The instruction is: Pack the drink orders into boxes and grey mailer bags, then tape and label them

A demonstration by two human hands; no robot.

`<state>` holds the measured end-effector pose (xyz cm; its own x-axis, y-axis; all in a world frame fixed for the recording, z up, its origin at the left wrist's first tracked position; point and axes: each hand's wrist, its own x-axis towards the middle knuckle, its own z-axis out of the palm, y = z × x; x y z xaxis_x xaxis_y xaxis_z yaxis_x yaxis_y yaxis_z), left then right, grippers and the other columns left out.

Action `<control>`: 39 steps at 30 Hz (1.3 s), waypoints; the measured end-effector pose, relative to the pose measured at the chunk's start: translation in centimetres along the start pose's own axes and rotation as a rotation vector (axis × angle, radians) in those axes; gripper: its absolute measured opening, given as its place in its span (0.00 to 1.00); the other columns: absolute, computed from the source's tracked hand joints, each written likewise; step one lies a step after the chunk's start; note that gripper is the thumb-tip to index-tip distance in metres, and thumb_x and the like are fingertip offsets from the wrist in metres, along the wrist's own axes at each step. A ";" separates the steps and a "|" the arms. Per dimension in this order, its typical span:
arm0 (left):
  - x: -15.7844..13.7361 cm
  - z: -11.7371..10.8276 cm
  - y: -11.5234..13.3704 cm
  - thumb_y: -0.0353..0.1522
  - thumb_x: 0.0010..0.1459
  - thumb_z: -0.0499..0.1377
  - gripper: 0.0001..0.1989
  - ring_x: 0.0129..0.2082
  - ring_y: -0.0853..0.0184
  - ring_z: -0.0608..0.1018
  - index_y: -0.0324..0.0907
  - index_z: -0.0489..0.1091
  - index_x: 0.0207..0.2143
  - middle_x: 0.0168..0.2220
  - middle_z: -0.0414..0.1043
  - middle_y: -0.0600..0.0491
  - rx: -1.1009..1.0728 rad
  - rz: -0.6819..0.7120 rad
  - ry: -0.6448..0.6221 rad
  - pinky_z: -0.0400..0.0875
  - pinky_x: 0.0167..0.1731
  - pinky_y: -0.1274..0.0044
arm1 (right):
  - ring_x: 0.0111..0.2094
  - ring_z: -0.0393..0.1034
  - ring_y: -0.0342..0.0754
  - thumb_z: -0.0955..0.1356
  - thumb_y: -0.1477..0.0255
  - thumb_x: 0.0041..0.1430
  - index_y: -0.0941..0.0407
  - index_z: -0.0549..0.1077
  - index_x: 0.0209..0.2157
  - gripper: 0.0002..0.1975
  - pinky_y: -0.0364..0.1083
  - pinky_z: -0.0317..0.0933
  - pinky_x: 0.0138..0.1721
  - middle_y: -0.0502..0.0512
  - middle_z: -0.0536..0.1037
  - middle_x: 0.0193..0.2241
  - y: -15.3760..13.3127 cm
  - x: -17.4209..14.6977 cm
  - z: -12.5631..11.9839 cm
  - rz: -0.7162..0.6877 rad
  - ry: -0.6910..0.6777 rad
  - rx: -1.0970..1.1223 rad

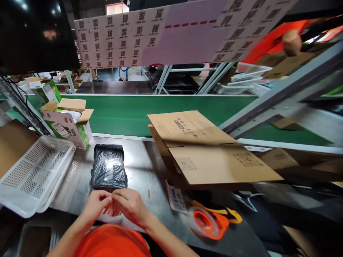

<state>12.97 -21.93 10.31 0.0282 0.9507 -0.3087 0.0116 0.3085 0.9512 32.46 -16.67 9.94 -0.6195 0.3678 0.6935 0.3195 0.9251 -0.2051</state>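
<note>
At the table's near edge, my left hand (98,204) and my right hand (131,205) meet with fingertips pinched together. Between and below them shows a small packet with red print (114,210), partly hidden by my fingers; its exact kind is unclear. Both hands appear closed on it. Just beyond my fingertips lies a package wrapped in black plastic (109,167), apart from the packet. A whitish edge (128,221) shows below my hands, in front of my orange shirt.
White perforated baskets (37,171) stand left, near an open carton (71,125). Flattened cardboard (211,153) covers the right side, with an orange tape dispenser (211,225) and a labelled card (176,196) nearby. Behind runs a green conveyor (120,114). A co-worker's hand (292,43) is far right.
</note>
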 end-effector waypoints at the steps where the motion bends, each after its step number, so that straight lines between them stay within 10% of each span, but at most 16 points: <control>1: 0.0 -0.1 0.1 0.47 0.46 0.71 0.21 0.34 0.60 0.78 0.37 0.84 0.31 0.30 0.82 0.47 0.013 0.012 0.005 0.70 0.40 0.71 | 0.30 0.77 0.45 0.62 0.73 0.76 0.55 0.77 0.42 0.12 0.44 0.68 0.30 0.52 0.85 0.35 0.0 0.1 0.1 -0.002 0.001 -0.002; 33: 0.1 -0.7 1.0 0.52 0.41 0.78 0.27 0.25 0.68 0.73 0.37 0.81 0.29 0.25 0.76 0.53 -0.380 -0.152 -0.097 0.68 0.32 0.75 | 0.34 0.78 0.47 0.63 0.73 0.75 0.55 0.79 0.43 0.12 0.45 0.72 0.33 0.54 0.85 0.38 -0.1 1.3 0.4 0.020 -0.005 -0.012; 39: 0.0 -0.7 1.1 0.54 0.39 0.78 0.30 0.29 0.66 0.76 0.36 0.83 0.32 0.28 0.79 0.51 -0.333 -0.177 -0.111 0.71 0.35 0.74 | 0.39 0.78 0.47 0.66 0.78 0.66 0.54 0.75 0.40 0.06 0.44 0.74 0.38 0.56 0.81 0.41 -0.2 1.3 0.5 0.173 -0.020 0.267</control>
<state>12.26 -21.60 11.36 0.1629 0.8787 -0.4487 -0.2984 0.4773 0.8265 31.19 -16.27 10.51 -0.5874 0.5215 0.6189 0.2235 0.8395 -0.4953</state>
